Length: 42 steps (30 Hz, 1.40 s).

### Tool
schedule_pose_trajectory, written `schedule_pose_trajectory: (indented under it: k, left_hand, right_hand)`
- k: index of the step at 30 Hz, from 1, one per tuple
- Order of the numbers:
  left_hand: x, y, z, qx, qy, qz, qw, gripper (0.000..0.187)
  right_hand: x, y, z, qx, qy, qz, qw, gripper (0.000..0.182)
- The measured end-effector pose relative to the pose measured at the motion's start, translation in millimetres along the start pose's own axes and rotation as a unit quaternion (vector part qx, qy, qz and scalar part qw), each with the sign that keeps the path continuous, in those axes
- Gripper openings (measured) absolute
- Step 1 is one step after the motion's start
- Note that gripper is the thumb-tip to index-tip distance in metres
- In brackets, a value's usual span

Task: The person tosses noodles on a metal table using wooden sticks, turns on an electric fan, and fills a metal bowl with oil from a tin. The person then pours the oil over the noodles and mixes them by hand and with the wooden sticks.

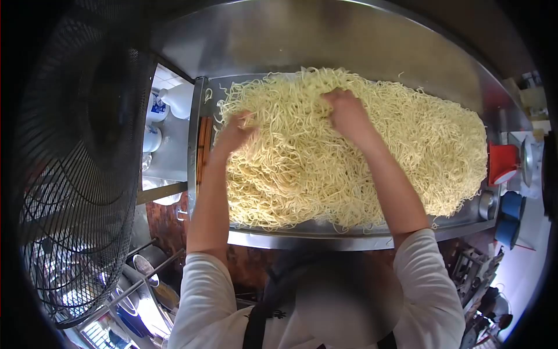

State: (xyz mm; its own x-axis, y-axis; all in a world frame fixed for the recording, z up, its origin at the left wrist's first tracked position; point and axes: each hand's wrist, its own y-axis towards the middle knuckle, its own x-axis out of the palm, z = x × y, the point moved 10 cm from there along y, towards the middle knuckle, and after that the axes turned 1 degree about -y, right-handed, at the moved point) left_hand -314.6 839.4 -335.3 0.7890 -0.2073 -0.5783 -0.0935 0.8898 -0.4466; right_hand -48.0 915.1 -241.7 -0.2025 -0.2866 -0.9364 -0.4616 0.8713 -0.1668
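A wide, thick heap of pale yellow noodles [349, 157] covers most of a long metal tray [360, 239]. My left hand [235, 134] is over the left end of the heap, its fingers smeared by motion, so its grip cannot be made out. Toward the far middle of the heap, my right hand [347, 113] touches the noodles with its fingers apart and partly bent. Between both hands the noodles look blurred. Some strands hang over the tray's near edge.
A large wire-caged fan [75, 186] stands close on the left. Brown wooden sticks [203, 145] lie along the tray's left wall. White jugs [179, 100] stand beyond it. At the right end are a red container [503, 164], a small metal cup [487, 205] and blue containers [510, 218].
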Motion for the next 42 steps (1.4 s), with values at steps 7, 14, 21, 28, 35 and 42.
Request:
schedule_pose_trajectory:
  k: [7, 14, 21, 28, 35, 42]
  left_hand:
    - [-31, -58, 134, 0.089, -0.118, 0.049, 0.988, 0.031]
    - [-123, -139, 205, 0.226, -0.023, 0.289, 0.930, 0.022]
    - [-111, -37, 79, 0.138, 0.185, 0.311, 0.922, 0.041]
    - [54, 36, 31, 0.097, 0.112, 0.017, 0.989, 0.062]
    - [-105, -99, 191, 0.244, -0.204, 0.255, 0.913, 0.028]
    - [-140, -91, 154, 0.239, 0.105, 0.253, 0.932, 0.038]
  right_hand:
    - [27, 7, -77, -0.137, 0.261, 0.062, 0.954, 0.062]
    - [-9, 41, -68, -0.069, 0.527, 0.103, 0.841, 0.063]
    - [-76, 53, -53, -0.130, 0.298, 0.171, 0.930, 0.056]
    - [26, -15, -23, -0.047, 0.142, 0.126, 0.981, 0.062]
    - [23, 32, -70, -0.053, 0.310, 0.042, 0.948, 0.065]
    - [-92, 18, -113, -0.232, 0.418, 0.222, 0.850, 0.069]
